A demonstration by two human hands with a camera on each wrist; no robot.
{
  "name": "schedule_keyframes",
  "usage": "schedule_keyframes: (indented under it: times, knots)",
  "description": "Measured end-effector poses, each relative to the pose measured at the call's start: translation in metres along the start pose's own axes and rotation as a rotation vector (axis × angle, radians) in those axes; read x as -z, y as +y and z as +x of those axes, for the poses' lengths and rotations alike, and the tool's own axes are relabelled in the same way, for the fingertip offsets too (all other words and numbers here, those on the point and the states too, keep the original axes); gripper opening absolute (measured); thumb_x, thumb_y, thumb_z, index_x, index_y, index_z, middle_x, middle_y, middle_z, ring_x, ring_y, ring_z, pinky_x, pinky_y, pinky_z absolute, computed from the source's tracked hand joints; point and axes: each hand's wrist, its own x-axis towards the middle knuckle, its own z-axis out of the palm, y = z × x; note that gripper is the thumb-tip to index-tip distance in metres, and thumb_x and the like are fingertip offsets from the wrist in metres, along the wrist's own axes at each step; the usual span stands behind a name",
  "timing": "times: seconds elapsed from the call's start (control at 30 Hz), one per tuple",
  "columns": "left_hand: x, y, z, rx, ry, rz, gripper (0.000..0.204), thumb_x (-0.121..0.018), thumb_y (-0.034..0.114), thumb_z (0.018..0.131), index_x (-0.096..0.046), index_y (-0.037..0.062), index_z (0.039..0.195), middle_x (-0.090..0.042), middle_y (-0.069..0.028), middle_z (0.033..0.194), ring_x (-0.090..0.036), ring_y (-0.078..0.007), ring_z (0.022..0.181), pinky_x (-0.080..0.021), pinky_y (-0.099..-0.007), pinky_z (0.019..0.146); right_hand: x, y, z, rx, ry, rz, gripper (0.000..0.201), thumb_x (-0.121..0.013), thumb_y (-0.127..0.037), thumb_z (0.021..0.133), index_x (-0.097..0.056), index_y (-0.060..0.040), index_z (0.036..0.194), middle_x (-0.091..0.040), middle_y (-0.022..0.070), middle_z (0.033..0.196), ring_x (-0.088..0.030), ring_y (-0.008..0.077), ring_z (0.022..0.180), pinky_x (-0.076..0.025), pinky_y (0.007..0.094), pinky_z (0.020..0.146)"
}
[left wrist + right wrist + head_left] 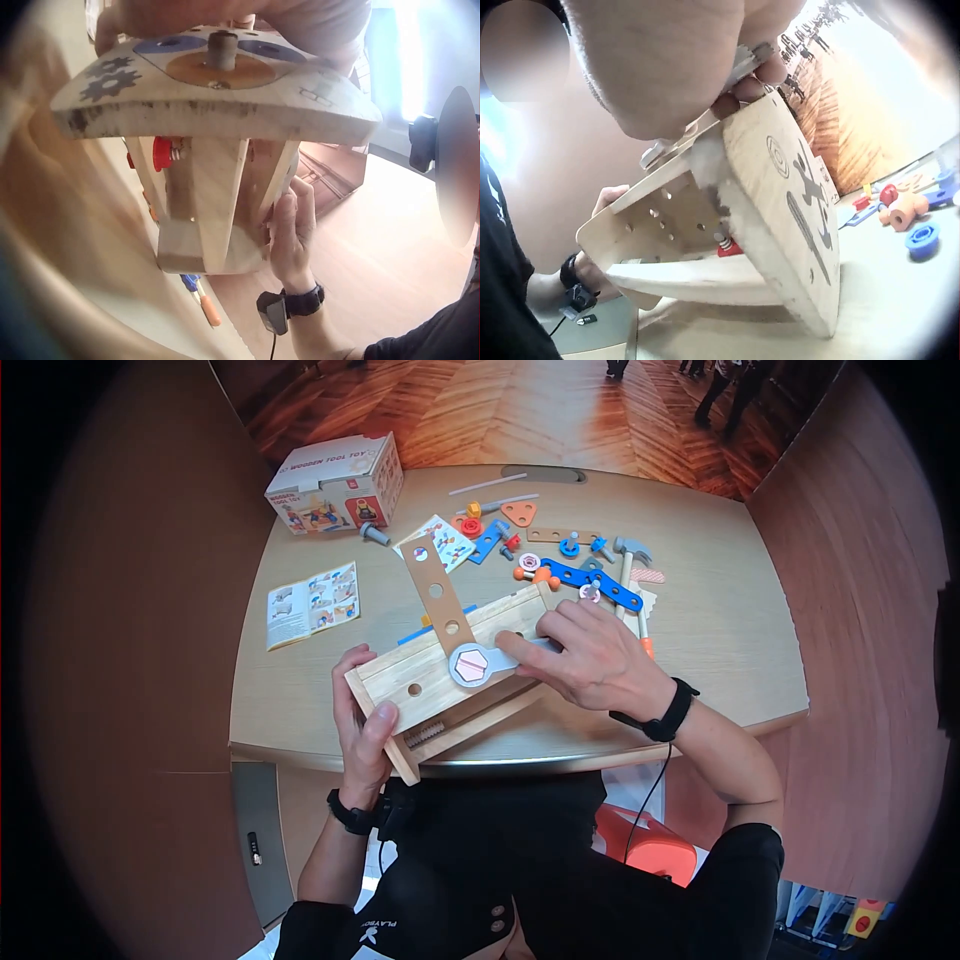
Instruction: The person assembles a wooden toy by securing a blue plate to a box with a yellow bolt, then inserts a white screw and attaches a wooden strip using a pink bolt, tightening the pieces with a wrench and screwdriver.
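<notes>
My left hand grips one end of a wooden toolbox, thumb on the near side, and the box is tilted over the table's front edge. With my right hand I hold a grey toy wrench, whose ring surrounds a pale hexagonal slotted bolt head. That bolt sits at the lower end of a brown strip with holes, which slants up past the box. Inside the box, a red piece shows in the right wrist view. Gears are printed on the end panel in the left wrist view.
Beyond the box lie a blue strip, a toy hammer, an orange triangle and several bolts and nuts. An instruction sheet and the toy's carton are at the left. The table's front edge runs below the box.
</notes>
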Motion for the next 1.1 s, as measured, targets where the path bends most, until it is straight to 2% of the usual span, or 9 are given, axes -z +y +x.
schedule_keyframes:
  times: [0.17, 0.3, 0.47, 0.57, 0.73, 0.8, 0.93, 1.0, 1.1]
  knots:
    - [-0.004, -0.009, -0.005, 0.055, 0.015, -0.061, 0.083, -0.075, 0.046, 0.079, -0.042, 0.0046, 0.142, -0.032, -0.0195, 0.151, -0.04, -0.0317, 0.138, -0.033, -0.0447, 0.116, -0.003, -0.006, 0.003, -0.036, -0.05, -0.007, 0.042, -0.061, -0.013, 0.089, -0.06, -0.0175, 0.131, -0.048, 0.0022, 0.083, -0.055, 0.0193, 0.079, -0.043, 0.0354, 0.069]
    - [-0.005, -0.007, -0.003, 0.042, 0.019, -0.067, 0.081, -0.075, 0.045, 0.079, -0.042, 0.005, 0.142, -0.035, -0.0184, 0.148, -0.042, -0.0305, 0.135, -0.035, -0.0437, 0.115, -0.002, -0.013, 0.0, -0.087, -0.11, -0.007, 0.045, -0.061, -0.01, 0.088, -0.06, -0.0171, 0.132, -0.048, 0.0025, 0.082, -0.055, 0.0197, 0.08, -0.04, 0.0358, 0.069]
    - [-0.014, 0.0, -0.003, 0.058, 0.063, -0.147, 0.075, -0.075, 0.041, 0.081, -0.043, 0.0033, 0.138, -0.05, -0.0151, 0.127, -0.052, -0.0239, 0.12, -0.042, -0.0398, 0.106, -0.002, -0.027, 0.0, -0.179, -0.109, -0.003, 0.046, -0.06, -0.009, 0.087, -0.061, -0.0167, 0.132, -0.048, 0.0032, 0.083, -0.054, 0.0204, 0.079, -0.039, 0.0366, 0.071]
    - [-0.016, 0.0, -0.003, 0.065, 0.079, -0.163, 0.073, -0.074, 0.041, 0.082, -0.043, 0.0024, 0.136, -0.054, -0.0148, 0.121, -0.054, -0.0227, 0.116, -0.043, -0.0391, 0.105, -0.006, -0.034, 0.001, -0.248, -0.104, 0.026, 0.047, -0.06, -0.007, 0.087, -0.061, -0.0165, 0.133, -0.049, 0.0036, 0.083, -0.054, 0.0208, 0.079, -0.039, 0.0366, 0.072]
    - [-0.019, 0.003, -0.004, 0.057, 0.095, -0.158, 0.073, -0.074, 0.041, 0.082, -0.044, 0.0023, 0.136, -0.054, -0.015, 0.121, -0.054, -0.0228, 0.116, -0.043, -0.0393, 0.105, -0.006, -0.046, 0.001, -0.309, -0.085, 0.05, 0.047, -0.06, -0.006, 0.087, -0.061, -0.0157, 0.133, -0.051, 0.0042, 0.085, -0.056, 0.0211, 0.08, -0.039, 0.0364, 0.071]
    - [-0.02, 0.002, -0.005, 0.049, 0.101, -0.149, 0.073, -0.074, 0.041, 0.082, -0.044, 0.0023, 0.136, -0.054, -0.0149, 0.121, -0.054, -0.0227, 0.116, -0.043, -0.0392, 0.105, -0.01, -0.051, -0.002, -0.353, -0.078, 0.034, 0.046, -0.074, -0.017, 0.091, -0.06, -0.0147, 0.135, -0.05, 0.0045, 0.084, -0.053, 0.022, 0.08, -0.036, 0.0378, 0.069]
    - [-0.019, 0.004, -0.006, 0.047, 0.103, -0.147, 0.074, -0.075, 0.041, 0.081, -0.045, 0.0027, 0.136, -0.053, -0.0143, 0.122, -0.053, -0.0228, 0.117, -0.042, -0.039, 0.105, -0.011, -0.054, -0.002, -0.375, -0.005, 0.059, 0.048, -0.076, -0.018, 0.089, -0.06, -0.0137, 0.134, -0.05, 0.0056, 0.085, -0.053, 0.0236, 0.081, -0.039, 0.0379, 0.071]
    - [-0.016, 0.006, -0.005, 0.045, 0.097, -0.153, 0.074, -0.076, 0.041, 0.079, -0.045, 0.0032, 0.135, -0.052, -0.0143, 0.123, -0.052, -0.0231, 0.118, -0.042, -0.0392, 0.105, -0.007, -0.047, -0.002, -0.377, 0.044, 0.169, 0.044, -0.076, -0.018, 0.085, -0.063, -0.0114, 0.126, -0.053, 0.0088, 0.087, -0.056, 0.0268, 0.082, -0.042, 0.0387, 0.075]
    - [-0.002, 0.01, 0.002, -0.077, 0.102, -0.043, 0.075, -0.079, 0.039, 0.075, -0.048, 0.0048, 0.134, -0.047, -0.0164, 0.13, -0.049, -0.0252, 0.121, -0.04, -0.0405, 0.106, 0.003, -0.038, -0.016, -0.356, 0.12, 0.104, 0.042, -0.08, -0.021, 0.086, -0.062, -0.0086, 0.122, -0.055, 0.0119, 0.088, -0.056, 0.0309, 0.08, -0.044, 0.0395, 0.073]
